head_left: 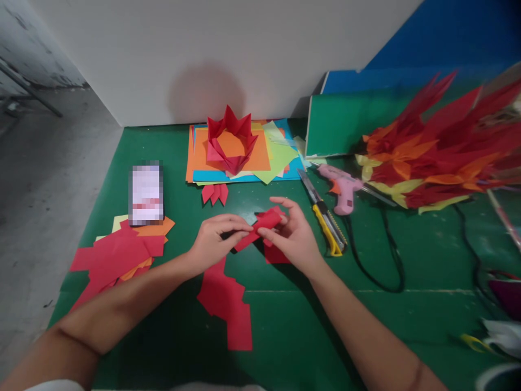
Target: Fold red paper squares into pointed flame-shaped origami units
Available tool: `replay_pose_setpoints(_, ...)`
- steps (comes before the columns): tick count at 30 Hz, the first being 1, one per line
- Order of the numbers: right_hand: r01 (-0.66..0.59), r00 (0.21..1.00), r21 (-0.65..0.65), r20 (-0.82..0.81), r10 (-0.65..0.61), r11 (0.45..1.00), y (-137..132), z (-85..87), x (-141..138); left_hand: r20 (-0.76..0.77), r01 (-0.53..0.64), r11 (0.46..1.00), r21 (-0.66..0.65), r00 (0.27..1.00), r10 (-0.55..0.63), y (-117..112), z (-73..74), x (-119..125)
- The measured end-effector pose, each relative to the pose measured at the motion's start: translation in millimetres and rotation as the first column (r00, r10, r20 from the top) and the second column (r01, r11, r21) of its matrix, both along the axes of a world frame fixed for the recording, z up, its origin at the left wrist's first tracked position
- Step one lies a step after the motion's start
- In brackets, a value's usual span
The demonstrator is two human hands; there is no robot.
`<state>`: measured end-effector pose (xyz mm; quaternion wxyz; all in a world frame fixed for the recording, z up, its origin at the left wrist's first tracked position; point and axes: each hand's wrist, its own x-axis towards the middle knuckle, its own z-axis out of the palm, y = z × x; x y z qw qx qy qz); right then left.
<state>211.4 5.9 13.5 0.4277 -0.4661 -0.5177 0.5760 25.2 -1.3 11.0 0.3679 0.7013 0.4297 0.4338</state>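
Between my two hands is a folded piece of red paper (267,218), held just above the green table. My left hand (217,239) pinches its left end between thumb and fingers. My right hand (291,231) grips the right end, thumb in front, index finger raised. Under the right hand a red paper sheet (277,255) lies on the table, partly hidden. Several red paper pieces (228,304) are spread below my left hand. Small folded red pieces (215,194) lie beyond it. A red folded-paper ring with points (228,157) rests on a stack of coloured paper (195,163).
To the right lie a yellow box cutter (328,228) and a pink glue gun (344,190) with a black cord. A red and orange paper arrangement (439,152) stands beyond them. At left, a phone (146,193) lies on red and orange paper pieces (118,252).
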Motion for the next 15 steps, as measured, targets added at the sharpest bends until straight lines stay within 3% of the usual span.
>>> replay_pose_setpoints(7,0.055,0.998,0.029,0.027,-0.056,0.998,0,1.1,-2,-0.002,0.022,1.0,-0.011,1.0,-0.022,1,0.5,0)
replay_pose_setpoints(15,0.119,0.965,0.193,0.207,-0.159,0.974,-1,-9.6,-1,-0.176,0.036,0.999,0.009,0.984,-0.034,2,-2.4,-1)
